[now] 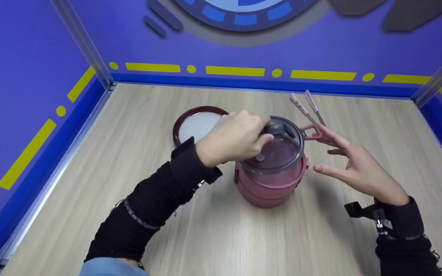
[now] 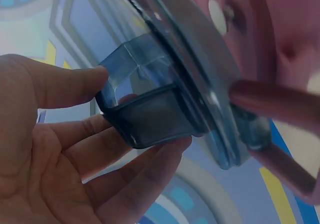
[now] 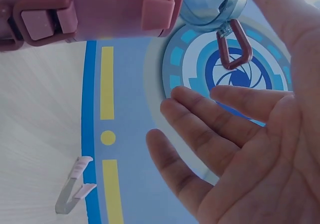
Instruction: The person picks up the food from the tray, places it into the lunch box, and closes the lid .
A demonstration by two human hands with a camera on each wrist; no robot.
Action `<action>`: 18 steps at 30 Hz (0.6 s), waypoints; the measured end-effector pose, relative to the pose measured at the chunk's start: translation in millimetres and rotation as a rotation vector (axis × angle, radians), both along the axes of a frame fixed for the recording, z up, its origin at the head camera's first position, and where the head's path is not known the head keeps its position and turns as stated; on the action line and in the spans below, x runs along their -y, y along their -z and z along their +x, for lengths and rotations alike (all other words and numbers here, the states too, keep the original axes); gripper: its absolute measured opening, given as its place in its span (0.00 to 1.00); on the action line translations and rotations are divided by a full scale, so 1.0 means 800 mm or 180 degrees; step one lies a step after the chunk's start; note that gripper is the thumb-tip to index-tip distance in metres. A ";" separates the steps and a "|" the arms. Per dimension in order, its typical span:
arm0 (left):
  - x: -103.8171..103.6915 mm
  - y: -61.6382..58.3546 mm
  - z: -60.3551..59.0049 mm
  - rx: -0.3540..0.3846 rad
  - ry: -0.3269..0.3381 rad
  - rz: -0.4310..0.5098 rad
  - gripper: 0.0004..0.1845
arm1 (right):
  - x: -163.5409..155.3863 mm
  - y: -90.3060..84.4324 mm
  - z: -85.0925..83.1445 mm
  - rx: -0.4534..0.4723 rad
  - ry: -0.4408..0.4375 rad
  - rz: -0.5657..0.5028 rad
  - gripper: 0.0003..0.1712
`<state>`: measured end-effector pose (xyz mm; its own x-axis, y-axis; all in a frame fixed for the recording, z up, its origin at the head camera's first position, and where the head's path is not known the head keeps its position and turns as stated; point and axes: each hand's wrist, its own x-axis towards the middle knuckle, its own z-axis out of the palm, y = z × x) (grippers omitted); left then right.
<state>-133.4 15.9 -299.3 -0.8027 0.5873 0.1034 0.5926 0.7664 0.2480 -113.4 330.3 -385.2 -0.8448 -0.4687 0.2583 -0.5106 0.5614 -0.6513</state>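
Observation:
My left hand [image 1: 240, 134] grips the moulded handle [image 2: 150, 116] of a clear grey lid [image 1: 278, 153], thumb on one side and fingers on the other. The lid is tilted over a round pink lunch box [image 1: 267, 195], partly raised from its rim. A pink clasp loop [image 3: 235, 49] hangs from the lid's edge. Just right of the box, my right hand [image 1: 359, 165] has its fingers spread, its fingertips near the clasp loop. In the right wrist view nothing lies in its palm.
Behind the left hand lies a round plate [image 1: 175, 132] with a dark red rim and white inside, partly hidden. Pink-handled tongs [image 1: 301, 107] lie behind the right hand. Blue panels [image 1: 236, 50] border the wooden table [image 1: 198, 230] at the back and sides.

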 end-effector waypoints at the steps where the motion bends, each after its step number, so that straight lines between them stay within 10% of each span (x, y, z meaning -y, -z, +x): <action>1: -0.004 0.001 0.001 0.0004 0.0042 -0.0061 0.15 | 0.000 0.000 0.000 -0.0009 -0.0013 -0.0015 0.53; 18: -0.026 0.013 0.004 -0.0057 0.0508 -0.0368 0.15 | 0.011 0.012 -0.001 0.0237 -0.0003 0.0060 0.42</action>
